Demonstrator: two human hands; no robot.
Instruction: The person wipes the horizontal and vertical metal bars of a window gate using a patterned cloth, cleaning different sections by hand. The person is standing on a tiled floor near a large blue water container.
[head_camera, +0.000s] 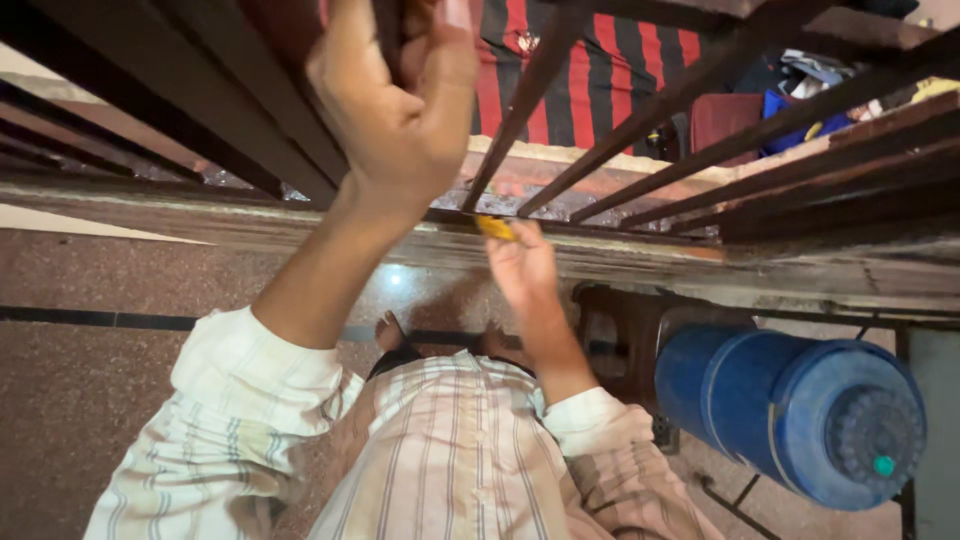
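Matt, seemingly metal window bars (560, 150)

floor (80, 400): reddish speckled stone w/ dark inlay strip (90, 320) | light: glare spot on floor (395, 278) | window grille (700, 90): dark metal bars above worn sill (700, 262) | behind bars: red-black striped cloth (590, 70) | rt: blue water jug (800, 410) lying sideways, dark stool (625, 330) beside it

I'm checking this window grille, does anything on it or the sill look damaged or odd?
The sill below the bars looks worn, with patchy, chipped paint. The left hand grips a bar; the right hand presses a small yellow piece to the sill. No bars look bent.
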